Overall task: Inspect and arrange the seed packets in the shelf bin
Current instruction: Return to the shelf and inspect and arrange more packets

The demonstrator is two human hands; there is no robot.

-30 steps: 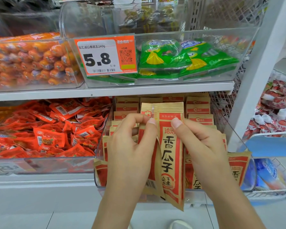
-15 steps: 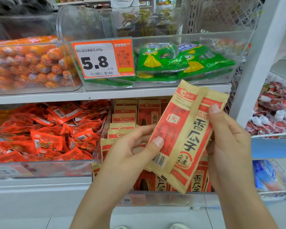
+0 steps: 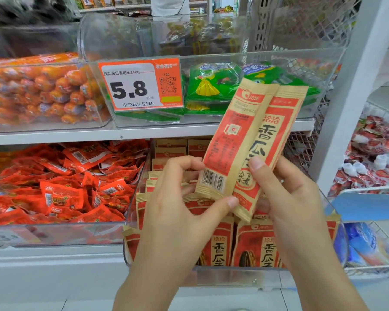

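Two tan-and-red seed packets (image 3: 254,140) are held up tilted to the right, above the clear shelf bin (image 3: 234,279). One shows its barcode side, the other its front with black characters. My left hand (image 3: 177,212) pinches their lower left corner with thumb and curled fingers. My right hand (image 3: 288,198) grips their lower right edge, thumb on the front. More seed packets (image 3: 254,243) stand upright in rows inside the bin, partly hidden behind my hands.
A bin of red snack packs (image 3: 58,187) sits to the left. On the upper shelf are orange sausages (image 3: 36,90), green packets (image 3: 213,86) and a 5.8 price tag (image 3: 142,84). A white upright post (image 3: 355,90) and wire baskets (image 3: 377,167) stand to the right.
The two packets came up out of the bin and tilted right. My hands have since shifted down to their lower ends, and the view has moved slightly closer.
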